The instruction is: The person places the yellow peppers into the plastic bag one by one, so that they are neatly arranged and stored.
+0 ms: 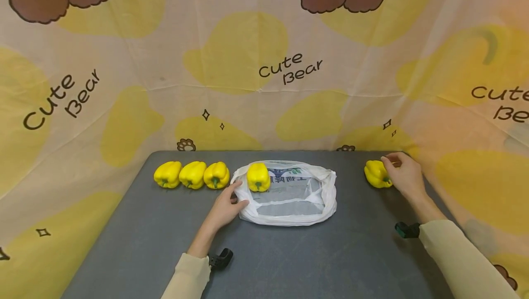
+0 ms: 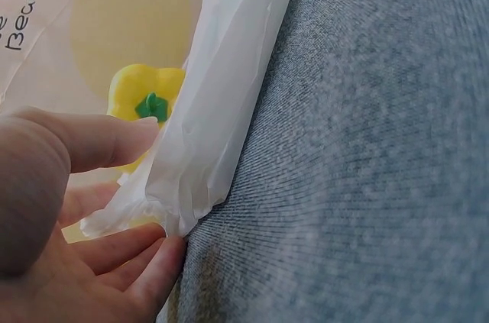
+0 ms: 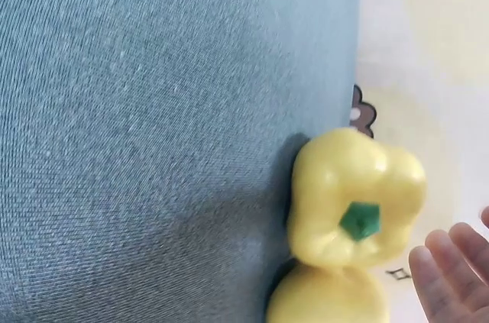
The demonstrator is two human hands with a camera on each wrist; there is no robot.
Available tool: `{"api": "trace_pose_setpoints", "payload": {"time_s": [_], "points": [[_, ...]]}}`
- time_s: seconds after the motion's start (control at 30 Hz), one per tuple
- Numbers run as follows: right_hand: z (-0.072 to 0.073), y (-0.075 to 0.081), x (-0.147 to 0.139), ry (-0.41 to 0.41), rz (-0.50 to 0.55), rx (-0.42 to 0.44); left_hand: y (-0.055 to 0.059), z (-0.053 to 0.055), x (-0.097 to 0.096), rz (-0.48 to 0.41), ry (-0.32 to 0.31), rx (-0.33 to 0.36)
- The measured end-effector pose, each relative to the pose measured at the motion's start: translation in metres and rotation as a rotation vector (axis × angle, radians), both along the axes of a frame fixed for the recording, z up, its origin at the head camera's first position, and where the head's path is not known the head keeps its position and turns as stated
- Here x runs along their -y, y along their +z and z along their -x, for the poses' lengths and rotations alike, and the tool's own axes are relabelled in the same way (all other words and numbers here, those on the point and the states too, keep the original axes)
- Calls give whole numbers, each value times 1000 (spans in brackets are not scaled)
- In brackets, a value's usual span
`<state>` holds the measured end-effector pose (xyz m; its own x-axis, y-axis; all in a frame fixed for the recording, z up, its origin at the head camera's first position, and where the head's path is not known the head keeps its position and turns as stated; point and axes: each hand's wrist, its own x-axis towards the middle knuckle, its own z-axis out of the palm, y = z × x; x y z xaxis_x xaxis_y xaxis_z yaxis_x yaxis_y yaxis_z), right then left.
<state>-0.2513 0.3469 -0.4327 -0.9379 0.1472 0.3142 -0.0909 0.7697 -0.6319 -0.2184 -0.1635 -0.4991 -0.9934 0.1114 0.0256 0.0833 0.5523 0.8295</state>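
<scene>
A white plastic bag (image 1: 330,193) lies mouth-up, with one yellow bell pepper (image 1: 258,177) at the left of its opening. My left hand (image 1: 225,205) touches the bag's left edge; in the left wrist view its thumb stands apart from the fingers (image 2: 157,273) that rest against the plastic. To the right, my right hand (image 1: 405,175) is beside another yellow bell pepper (image 1: 375,173). The right wrist view shows straight fingers (image 3: 451,269) next to this pepper (image 3: 351,193), and a second pepper (image 3: 328,300) against it, mostly hidden by my hand in the head view.
Three more yellow bell peppers (image 1: 192,175) stand in a row left of the bag. All rest on a dark grey table (image 1: 289,262). A printed cloth (image 1: 231,60) hangs close behind the table's far edge and along its sides.
</scene>
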Motion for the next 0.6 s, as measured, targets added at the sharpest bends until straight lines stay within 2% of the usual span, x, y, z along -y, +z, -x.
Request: {"api": "trace_pose_setpoints", "payload": {"time_s": [0.33, 0.6], "points": [[1, -13, -10, -15, -16, -7, -2, 0, 1, 1, -3, -2], [2, -20, -10, 4, -10, 26, -1, 0, 0, -7, -3, 5]]}}
